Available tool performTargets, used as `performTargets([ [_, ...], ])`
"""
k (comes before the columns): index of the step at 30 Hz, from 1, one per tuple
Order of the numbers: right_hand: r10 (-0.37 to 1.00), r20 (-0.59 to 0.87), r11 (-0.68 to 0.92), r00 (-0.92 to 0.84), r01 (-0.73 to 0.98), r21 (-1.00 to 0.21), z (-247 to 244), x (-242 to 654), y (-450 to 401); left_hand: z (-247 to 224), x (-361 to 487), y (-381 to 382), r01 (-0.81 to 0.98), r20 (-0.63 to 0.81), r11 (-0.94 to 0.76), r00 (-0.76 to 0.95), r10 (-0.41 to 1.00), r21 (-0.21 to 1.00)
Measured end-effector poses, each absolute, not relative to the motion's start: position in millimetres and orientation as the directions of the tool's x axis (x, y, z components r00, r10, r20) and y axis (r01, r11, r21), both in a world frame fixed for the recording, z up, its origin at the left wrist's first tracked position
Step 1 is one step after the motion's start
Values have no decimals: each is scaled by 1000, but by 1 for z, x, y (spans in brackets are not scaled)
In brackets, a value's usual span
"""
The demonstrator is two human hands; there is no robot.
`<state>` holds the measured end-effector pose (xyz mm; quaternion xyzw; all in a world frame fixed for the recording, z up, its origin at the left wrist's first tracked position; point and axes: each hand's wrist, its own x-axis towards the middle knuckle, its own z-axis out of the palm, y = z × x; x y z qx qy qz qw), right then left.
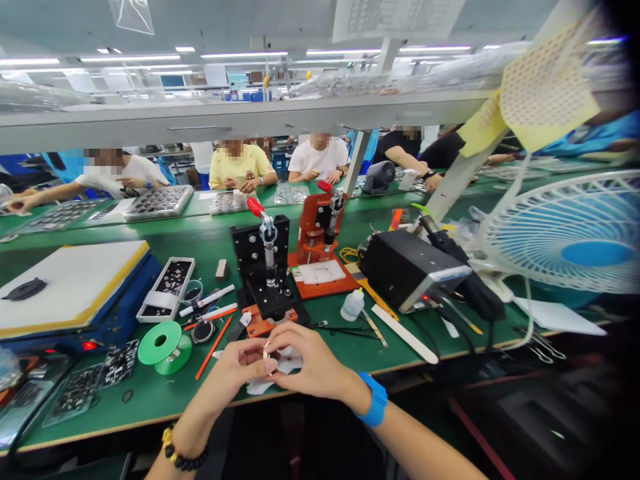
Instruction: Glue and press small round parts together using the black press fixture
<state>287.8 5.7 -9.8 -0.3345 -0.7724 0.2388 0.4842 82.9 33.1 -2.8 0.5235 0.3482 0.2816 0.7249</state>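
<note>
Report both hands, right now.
Left hand: closed, fingertips pinching a small pale curved strip.
Right hand: closed, fingertips pinching the same strip.

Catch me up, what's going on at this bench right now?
A person at a green workbench pinches a small pale curved piece between the fingers of their left hand and right hand. A black hand press and an orange hand press stand just beyond the hands, and a green tape reel lies to the left. Across the bench, other people sit near trays.
</note>
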Motion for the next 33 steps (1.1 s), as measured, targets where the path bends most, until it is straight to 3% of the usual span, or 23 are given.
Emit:
performTargets([
  [19, 743, 592, 666, -313, 253, -702, -14, 289, 7, 0, 83, 33, -25, -233, 317, 621, 748, 948],
  [33, 819, 509, 571, -265, 282, -771, -10, 287, 2, 3, 85, 34, -3, -234, 297, 607, 759, 955],
])
